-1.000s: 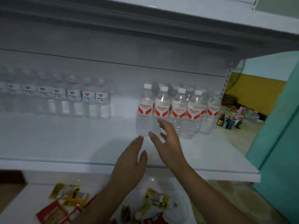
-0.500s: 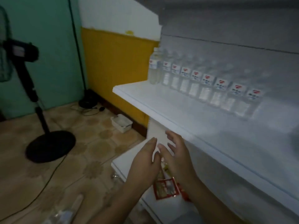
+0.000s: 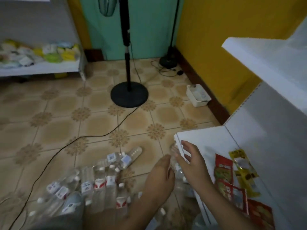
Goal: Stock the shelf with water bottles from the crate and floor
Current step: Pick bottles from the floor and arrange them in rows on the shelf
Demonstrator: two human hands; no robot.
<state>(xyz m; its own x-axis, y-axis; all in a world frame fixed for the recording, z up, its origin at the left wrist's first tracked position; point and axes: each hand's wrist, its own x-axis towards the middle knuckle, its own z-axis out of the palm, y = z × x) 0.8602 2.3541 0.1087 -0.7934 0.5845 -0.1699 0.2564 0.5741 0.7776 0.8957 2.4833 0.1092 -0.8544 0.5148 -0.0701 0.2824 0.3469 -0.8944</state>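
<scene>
Several clear water bottles [image 3: 99, 183] lie in a loose heap on the tiled floor at lower left, some with red-and-white labels, some with white ones. My left hand [image 3: 159, 180] hovers above the heap's right side, fingers relaxed, holding nothing. My right hand [image 3: 191, 161] is beside it with fingers spread, empty, over the corner of the low white shelf [image 3: 207, 138]. Another bottle [image 3: 176, 165] shows between the two hands, partly hidden. The upper white shelf [image 3: 265, 57] juts in at the right. No crate is in view.
A fan stand [image 3: 129, 95] with a black round base stands mid-floor; its cable [image 3: 66, 145] runs toward me past the bottles. A small white basket [image 3: 197, 95] sits by the yellow wall. Snack packets [image 3: 232, 176] lie on the low shelf. Another shelf [image 3: 41, 67] with goods is far left.
My view has swung from the stocked shelf leftward and down to the floor. Both hands came off the shelf and now hover empty above the bottles on the floor.
</scene>
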